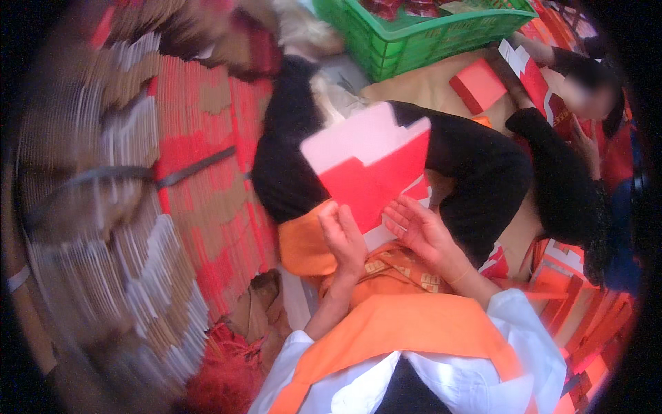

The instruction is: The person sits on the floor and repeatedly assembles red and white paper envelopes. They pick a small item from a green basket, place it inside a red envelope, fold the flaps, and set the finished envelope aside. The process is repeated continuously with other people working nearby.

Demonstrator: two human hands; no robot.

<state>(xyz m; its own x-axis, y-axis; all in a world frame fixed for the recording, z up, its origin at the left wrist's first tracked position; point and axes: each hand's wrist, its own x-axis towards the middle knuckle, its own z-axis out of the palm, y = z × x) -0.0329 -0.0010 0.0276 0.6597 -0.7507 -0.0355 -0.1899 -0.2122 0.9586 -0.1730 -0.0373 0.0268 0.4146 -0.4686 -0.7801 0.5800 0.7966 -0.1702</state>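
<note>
A red and white folding carton (379, 183) stands partly folded over my lap, with pale flaps spread at its upper end. My left hand (343, 236) has curled fingers closed at its lower left edge. My right hand (422, 231) grips the lower right side, its fingers bent against the board. White flaps show between the hands at the bottom of the carton. Fingertips behind the board are hidden.
Tall strapped stacks of flat red, white and brown cartons (200, 172) fill the left. A green plastic crate (414, 45) stands at the far side. Another person's hand (586, 145) is near a red box (477, 85). Red cartons (586, 310) lie at lower right.
</note>
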